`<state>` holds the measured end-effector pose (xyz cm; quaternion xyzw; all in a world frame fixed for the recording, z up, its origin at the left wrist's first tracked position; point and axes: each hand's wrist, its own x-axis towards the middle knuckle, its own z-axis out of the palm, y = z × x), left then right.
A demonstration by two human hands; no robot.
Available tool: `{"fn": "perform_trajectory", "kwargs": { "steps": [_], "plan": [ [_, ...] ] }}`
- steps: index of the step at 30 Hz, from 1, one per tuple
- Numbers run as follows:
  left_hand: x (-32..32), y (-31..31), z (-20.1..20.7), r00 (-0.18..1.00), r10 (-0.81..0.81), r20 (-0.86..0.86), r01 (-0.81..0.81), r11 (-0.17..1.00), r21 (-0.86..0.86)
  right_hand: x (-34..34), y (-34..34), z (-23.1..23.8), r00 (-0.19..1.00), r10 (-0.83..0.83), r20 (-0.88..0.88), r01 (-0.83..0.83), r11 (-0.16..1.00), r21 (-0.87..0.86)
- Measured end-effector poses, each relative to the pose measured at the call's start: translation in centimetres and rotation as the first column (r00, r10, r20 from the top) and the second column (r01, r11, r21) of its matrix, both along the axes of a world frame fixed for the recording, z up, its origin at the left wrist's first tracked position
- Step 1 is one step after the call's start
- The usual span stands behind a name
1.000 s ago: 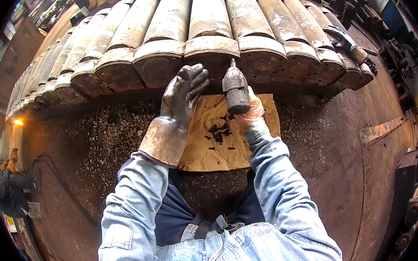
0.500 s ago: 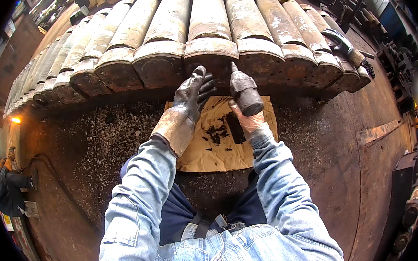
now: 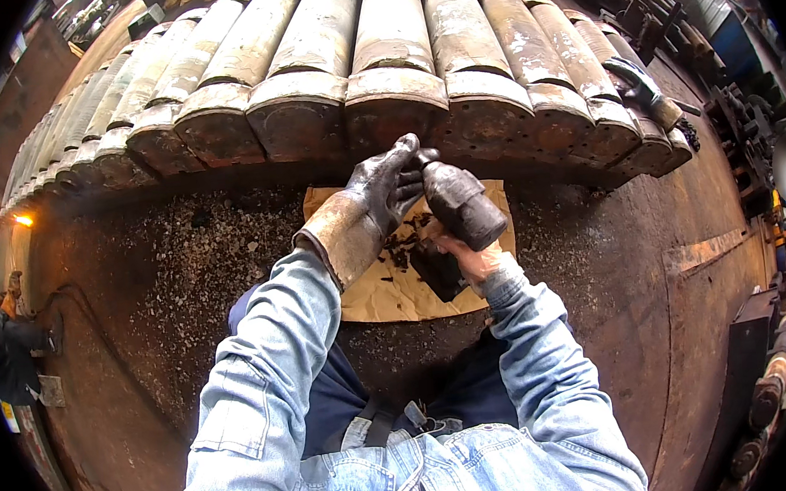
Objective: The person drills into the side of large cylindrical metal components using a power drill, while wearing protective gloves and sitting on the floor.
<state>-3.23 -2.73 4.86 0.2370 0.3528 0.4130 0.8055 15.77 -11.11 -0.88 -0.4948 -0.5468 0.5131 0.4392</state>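
Note:
My right hand (image 3: pixel 468 256), bare or thinly covered, grips a dark, grimy cordless power drill (image 3: pixel 466 207) by its handle. The drill's nose tilts up and left, and its dark block-shaped base (image 3: pixel 438 274) shows below my hand. My left hand (image 3: pixel 390 183), in a blackened work glove with a tan cuff, has its fingers curled at the nose; the bit and anything pinched there are hidden. Beneath both hands lies a sheet of brown paper (image 3: pixel 388 297) with small dark pieces (image 3: pixel 399 252) on it. Just beyond stands a row of worn metal segments (image 3: pixel 394 88).
Grit (image 3: pixel 209 251) litters the brown floor to the left. A dark glove (image 3: pixel 641 87) rests on the row's right end. At far left are another person's dark clothes (image 3: pixel 15 349) and an orange glow (image 3: pixel 23 219). Round metal parts (image 3: pixel 766 391) line the right edge.
The drill has moved back from the metal row and tilted left. My left hand has shifted right, its fingers now at the drill's nose, where the bit has gone out of sight.

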Motion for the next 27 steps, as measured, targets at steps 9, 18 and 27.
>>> {"fn": "perform_trajectory", "kwargs": {
  "steps": [9, 18, 27],
  "plan": [
    [0.1, 0.7, -1.6, 0.874, -0.273, 0.402, 0.246, 0.962, 0.118, 0.9, -2.1, 0.7, 0.995, 0.050, -0.084, -0.067, 0.975, -0.214],
    [2.1, 1.1, -2.0, 0.933, 0.200, 0.298, -0.213, 0.977, 0.013, -0.5, -2.2, 1.1, 0.975, -0.089, -0.203, 0.044, 0.975, -0.216],
    [2.2, 0.9, -2.3, 0.836, -0.024, 0.548, 0.014, 1.000, 0.022, 1.2, -1.5, 0.6, 0.985, 0.083, -0.149, -0.122, 0.952, -0.282]
  ]
}}
